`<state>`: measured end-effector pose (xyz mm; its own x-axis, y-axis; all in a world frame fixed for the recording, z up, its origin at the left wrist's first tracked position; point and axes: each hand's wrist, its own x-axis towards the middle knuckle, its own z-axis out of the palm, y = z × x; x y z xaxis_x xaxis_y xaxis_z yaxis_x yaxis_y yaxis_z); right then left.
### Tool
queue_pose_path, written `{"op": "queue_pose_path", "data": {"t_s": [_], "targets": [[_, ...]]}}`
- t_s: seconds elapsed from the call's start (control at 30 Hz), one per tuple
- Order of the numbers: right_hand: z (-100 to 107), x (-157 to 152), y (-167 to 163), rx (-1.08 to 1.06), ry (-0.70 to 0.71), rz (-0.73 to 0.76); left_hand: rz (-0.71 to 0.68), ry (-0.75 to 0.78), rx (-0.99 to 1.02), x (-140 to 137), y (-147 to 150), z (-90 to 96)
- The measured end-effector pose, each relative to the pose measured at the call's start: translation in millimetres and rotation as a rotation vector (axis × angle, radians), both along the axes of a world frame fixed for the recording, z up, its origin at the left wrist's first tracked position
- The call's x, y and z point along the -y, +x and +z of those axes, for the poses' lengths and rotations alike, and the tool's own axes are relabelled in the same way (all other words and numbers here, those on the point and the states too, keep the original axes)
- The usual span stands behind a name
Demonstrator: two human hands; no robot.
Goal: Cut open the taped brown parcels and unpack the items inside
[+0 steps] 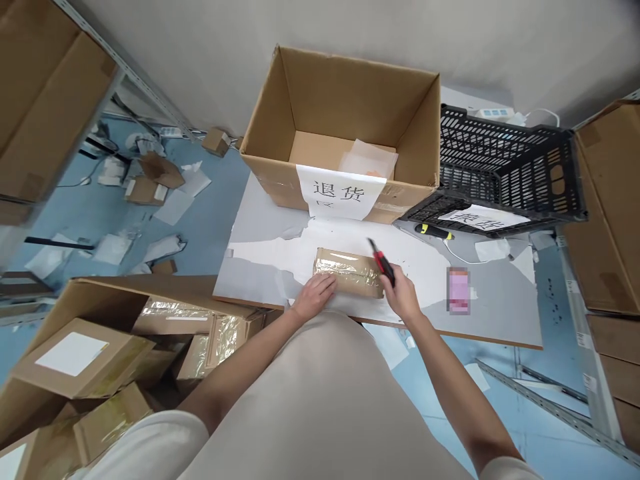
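Holding red-and-black cutter (pixel 383 264) in right hand (pixel 401 293), blade pointing away from the body. Left hand (pixel 316 295) is resting on left end of taped carton (pixel 350 271), can't tell if clasping. Carton is lying on table (pixel 505 317), near big open box (pixel 277 183).

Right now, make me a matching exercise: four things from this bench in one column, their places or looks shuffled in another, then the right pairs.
Things
1. utility knife
2. taped parcel
3. plastic crate
4. large carton

Places or looks
A. brown, with a pale sheet inside
B. gripped in the right hand
C. black, with slatted walls
D. under the left hand's fingers

Pairs: 1-B, 2-D, 3-C, 4-A
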<state>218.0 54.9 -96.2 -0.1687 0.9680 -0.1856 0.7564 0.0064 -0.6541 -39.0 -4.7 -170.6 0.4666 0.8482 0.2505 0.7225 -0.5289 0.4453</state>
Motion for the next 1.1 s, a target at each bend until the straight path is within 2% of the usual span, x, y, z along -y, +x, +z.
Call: {"op": "queue_pose_path", "data": {"t_s": [0.1, 0.17, 0.23, 0.33, 0.53, 0.7, 0.8, 0.97, 1.1], "targets": [[20.2, -14.9, -27.4, 0.155, -0.025, 0.430, -0.009, -0.028, -0.032, -3.2, -1.3, -2.6], [25.1, -24.9, -43.9, 0.219, -0.037, 0.642, -0.014, -0.053, -0.020, -4.7, -1.2, -3.1], [25.0, -33.2, -55.0, 0.306, -0.043, 0.790, -0.010, -0.068, 0.011, -5.5, -0.3, -3.4], [22.5, -41.6, -61.7, 0.452, -0.031, 0.907, 0.005, -0.078, 0.039, -5.7, 1.5, -4.5], [26.6, -45.0, -66.1, 0.556, -0.027, 0.944, 0.003, -0.064, 0.034, -4.0, 0.7, -9.6], [37.5, -44.7, -57.5, 0.707, -0.099, 0.942, 0.018, 0.001, 0.026, -3.6, -0.5, -12.0], [50.8, -42.6, -23.9, 0.822, -0.134, 0.944, 0.020, 0.021, 0.010, -3.3, -0.3, -11.3], [72.7, -29.2, 56.9, 0.979, -0.171, 0.845, 0.043, -0.002, -0.010, -3.6, 2.2, -13.0], [77.6, -15.4, 88.4, 0.971, -0.166, 0.787, 0.059, -0.031, -0.002, -6.3, 3.2, -12.3]]}}
